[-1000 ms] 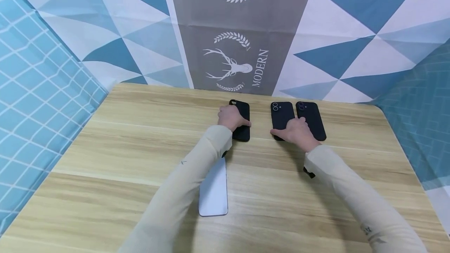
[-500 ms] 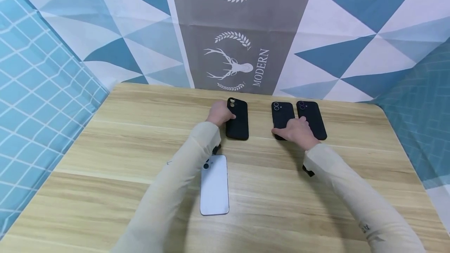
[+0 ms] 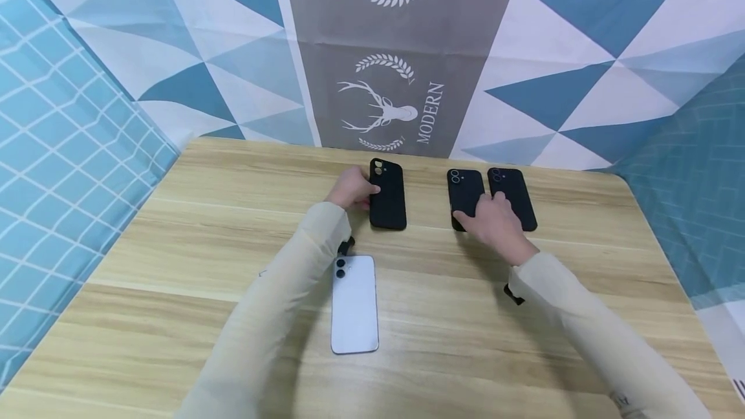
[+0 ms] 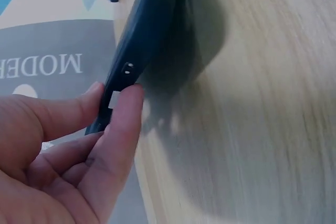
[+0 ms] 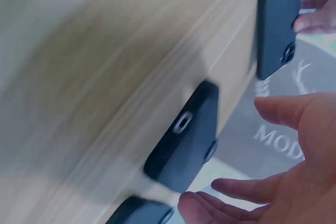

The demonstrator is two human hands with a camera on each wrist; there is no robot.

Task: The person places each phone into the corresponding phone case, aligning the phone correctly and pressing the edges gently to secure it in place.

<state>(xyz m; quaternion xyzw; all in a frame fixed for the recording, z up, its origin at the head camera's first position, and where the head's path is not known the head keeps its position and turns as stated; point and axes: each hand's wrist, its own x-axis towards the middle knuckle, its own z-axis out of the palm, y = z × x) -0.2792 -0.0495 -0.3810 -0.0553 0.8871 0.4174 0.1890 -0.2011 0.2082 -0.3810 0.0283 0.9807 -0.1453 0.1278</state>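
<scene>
My left hand [image 3: 348,187] pinches a black phone case [image 3: 388,204] at its left edge, between thumb and fingers. Table colour shows through its camera cutout, and in the left wrist view the case [image 4: 142,35] is tilted up off the wood with its shadow below. My right hand [image 3: 495,220] is spread over the lower ends of two more black phone cases, the middle one [image 3: 464,187] and the right one [image 3: 507,178]. In the right wrist view its fingers [image 5: 247,190] are apart from the middle case, whose end has a port opening.
A white phone [image 3: 355,309] lies back up nearer me, its lenses at the far end, close beside my left sleeve [image 3: 279,322]. The wooden table [image 3: 145,335] ends at a patterned cloth backdrop [image 3: 390,31].
My left hand has shifted left to the case's edge, drawing the case slightly left and back. The right hand stays over the other two cases, with its fingers slightly shifted.
</scene>
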